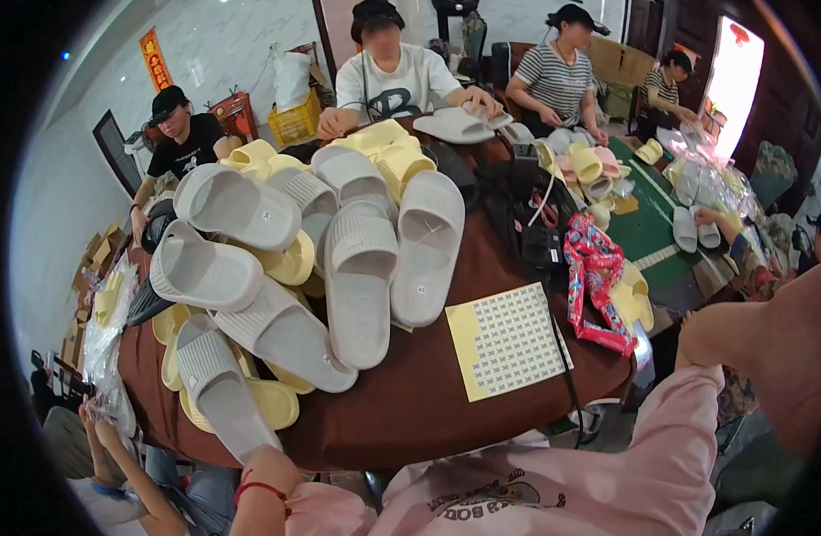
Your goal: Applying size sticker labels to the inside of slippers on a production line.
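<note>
My left hand is at the near left edge of the table, at the heel of a grey slipper with a ribbed strap. Its fingers are hidden, so I cannot tell whether they grip the heel. A red cord circles that wrist. My right forearm is raised close at the right rim, and its hand is out of view. Several more grey slippers lie heaped over yellow slippers. Right of the heap lies a pale yellow sheet of small white stickers.
The table has a dark red-brown cover. A red patterned plastic wrapper and a black bag lie at its right. Beyond, a green table bears more slippers. A person sits opposite; several others work around. Clear plastic hangs at left.
</note>
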